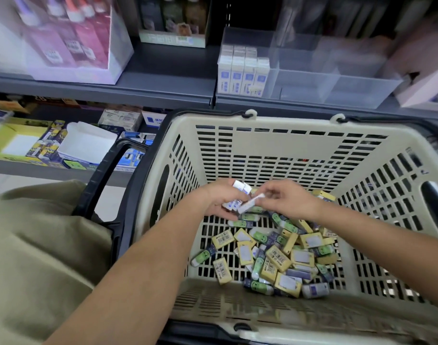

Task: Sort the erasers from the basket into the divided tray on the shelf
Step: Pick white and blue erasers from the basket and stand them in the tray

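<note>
By the far wall of the basket (262,150), the left hand (216,196) grips several white erasers (241,186); the right hand (290,200) pinches one eraser (249,205). The tray (337,89) has free right compartments; labels unreadable.

We count one basket (238,135), two hands and one divided tray (337,88) on the shelf. Four white-and-blue erasers (243,79) stand across the tray's front row, with more behind. The right hand (290,197) pinches one white eraser (250,204); the left hand (218,197) holds several small erasers (234,204). Yellow erasers (277,257) and green-faced erasers (204,255) number at least ten each.
</note>
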